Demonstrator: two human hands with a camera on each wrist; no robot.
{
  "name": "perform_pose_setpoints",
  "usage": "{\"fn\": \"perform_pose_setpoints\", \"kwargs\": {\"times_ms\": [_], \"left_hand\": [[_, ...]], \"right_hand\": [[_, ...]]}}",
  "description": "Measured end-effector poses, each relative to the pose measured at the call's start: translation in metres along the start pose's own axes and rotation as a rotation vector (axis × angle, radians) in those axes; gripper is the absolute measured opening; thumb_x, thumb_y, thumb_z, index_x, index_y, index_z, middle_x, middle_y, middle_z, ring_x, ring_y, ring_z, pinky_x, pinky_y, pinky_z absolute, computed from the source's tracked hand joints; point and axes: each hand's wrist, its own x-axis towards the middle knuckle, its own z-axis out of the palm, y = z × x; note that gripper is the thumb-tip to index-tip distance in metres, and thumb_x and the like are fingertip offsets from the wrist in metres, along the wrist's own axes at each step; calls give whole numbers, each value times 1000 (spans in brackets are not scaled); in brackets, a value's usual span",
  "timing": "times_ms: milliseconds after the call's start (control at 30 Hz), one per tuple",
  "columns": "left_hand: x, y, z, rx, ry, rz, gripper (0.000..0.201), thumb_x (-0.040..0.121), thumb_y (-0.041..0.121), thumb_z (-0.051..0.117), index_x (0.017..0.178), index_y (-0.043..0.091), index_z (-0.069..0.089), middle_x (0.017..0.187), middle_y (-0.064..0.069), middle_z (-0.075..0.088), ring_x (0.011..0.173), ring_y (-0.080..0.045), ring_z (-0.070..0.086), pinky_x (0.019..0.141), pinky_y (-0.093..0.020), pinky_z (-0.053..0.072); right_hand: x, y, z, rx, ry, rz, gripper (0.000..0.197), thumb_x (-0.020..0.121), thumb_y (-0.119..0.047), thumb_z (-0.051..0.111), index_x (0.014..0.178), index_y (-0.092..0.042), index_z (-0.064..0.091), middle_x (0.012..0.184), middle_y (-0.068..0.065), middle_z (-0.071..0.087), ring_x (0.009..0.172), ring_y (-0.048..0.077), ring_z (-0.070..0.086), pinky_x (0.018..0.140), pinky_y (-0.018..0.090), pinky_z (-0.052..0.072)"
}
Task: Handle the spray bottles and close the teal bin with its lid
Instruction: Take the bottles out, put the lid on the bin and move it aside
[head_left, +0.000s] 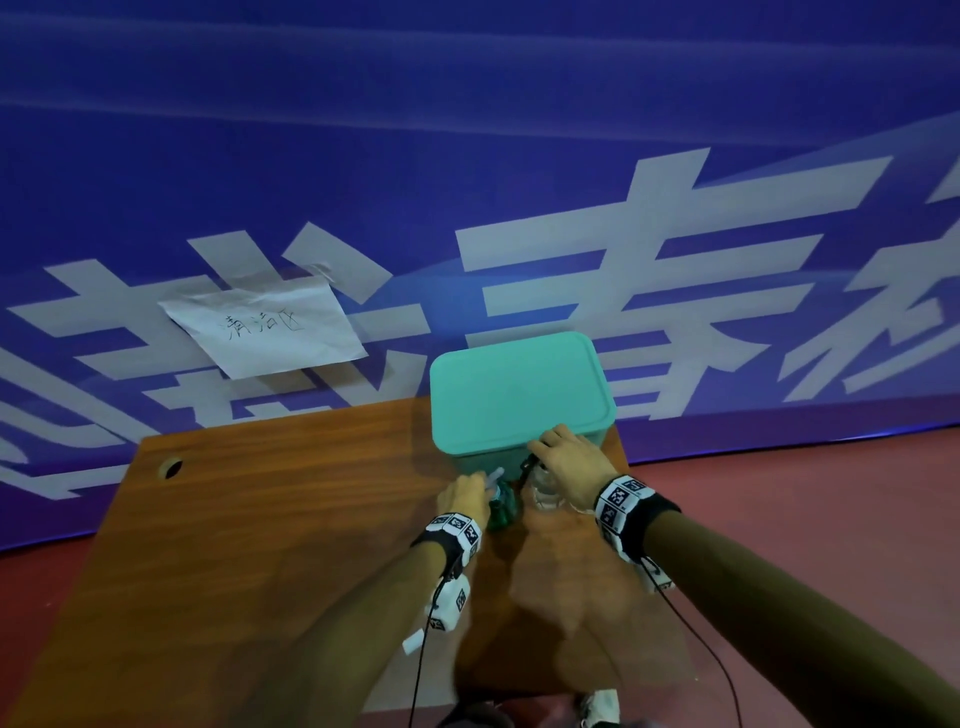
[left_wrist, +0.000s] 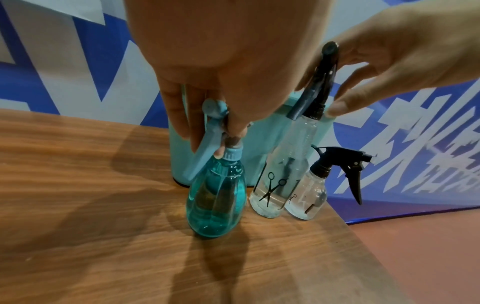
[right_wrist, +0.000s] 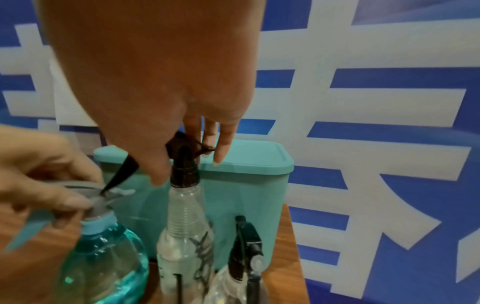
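Observation:
The teal bin (head_left: 480, 460) stands at the table's far right with its teal lid (head_left: 519, 395) lying flat on top. In front of it stand three spray bottles. My left hand (left_wrist: 221, 133) grips the light-blue sprayer head of the blue spray bottle (left_wrist: 217, 195), which rests on the table. My right hand (right_wrist: 187, 164) curls from above round the black sprayer head of the tall clear spray bottle (right_wrist: 187, 226), printed with scissors, thumb beside its neck. A small clear spray bottle (left_wrist: 314, 193) with a black trigger stands free at the right.
The wooden table (head_left: 260, 519) has a cable hole (head_left: 170, 467) at its far left. Its right edge (left_wrist: 345, 222) runs close beside the small bottle. A blue banner with a taped paper note (head_left: 265, 327) hangs behind. Red floor lies to the right.

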Motion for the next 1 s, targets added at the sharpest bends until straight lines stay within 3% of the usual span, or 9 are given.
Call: {"fn": "perform_pose_setpoints", "kwargs": {"times_ms": [67, 167, 300, 400, 467, 533, 733, 867, 1000], "left_hand": [[-2, -3, -1, 11, 11, -1, 15, 100, 28, 50, 106, 21, 62, 106, -9, 69, 101, -31, 67, 76, -36, 51], [-5, -10, 0, 38, 30, 17, 18, 101, 29, 49, 108, 20, 63, 106, -9, 69, 102, -30, 67, 73, -34, 48], [-10, -22, -3, 41, 29, 26, 17, 100, 25, 49, 110, 20, 63, 108, -7, 70, 103, -28, 67, 74, -33, 51], [-15, -35, -8, 51, 27, -15, 19, 98, 19, 49, 112, 23, 62, 109, -7, 70, 103, -29, 67, 77, -34, 52], [-21, -47, -13, 45, 45, -40, 20, 98, 20, 50, 113, 26, 61, 106, -7, 71, 100, -29, 68, 75, -34, 50], [-23, -63, -17, 28, 64, -65, 17, 98, 24, 51, 111, 28, 60, 101, -5, 71, 96, -28, 69, 73, -33, 51], [-18, -119, -35, -4, 56, -175, 13, 97, 26, 57, 104, 21, 67, 91, -1, 71, 85, -21, 69, 78, -34, 59], [-9, -176, -48, -12, 39, -223, 13, 95, 29, 59, 100, 21, 69, 90, -1, 71, 83, -22, 70, 77, -35, 59], [1, -244, -66, -35, 50, -244, 10, 95, 24, 59, 100, 21, 67, 90, -1, 71, 83, -22, 70, 73, -32, 58]], "right_hand": [[1, -1, -6, -40, -58, 20, 45, 92, -12, 58, 136, -13, 45, 127, 11, 57, 119, 31, 50, 90, 42, 45], [3, 0, -18, -58, -103, 33, 48, 92, -5, 57, 136, -11, 41, 118, 14, 62, 110, 35, 59, 78, 45, 50], [10, -5, -29, -66, -154, -20, 44, 96, -13, 57, 137, -12, 42, 110, 13, 69, 97, 34, 70, 69, 41, 51], [10, -17, -27, -63, -163, -111, 37, 95, -17, 56, 132, -13, 48, 103, 11, 71, 89, 33, 70, 69, 41, 55], [11, -30, -26, -51, -176, -162, 35, 95, -15, 56, 128, -12, 49, 98, 12, 71, 86, 34, 69, 63, 38, 48], [16, -47, -29, -37, -172, -199, 30, 95, -18, 55, 124, -12, 50, 98, 11, 70, 86, 34, 69, 63, 38, 44], [54, -113, -37, 102, -100, -217, 24, 96, -26, 56, 117, -15, 50, 99, 12, 70, 87, 35, 69, 70, 41, 54], [93, -163, -43, 100, -46, -242, 28, 95, -22, 54, 121, -14, 49, 98, 12, 69, 86, 36, 69, 63, 34, 43], [144, -212, -48, 137, -10, -203, 30, 94, -22, 52, 123, -16, 49, 100, 12, 71, 90, 36, 70, 64, 35, 43]]}}
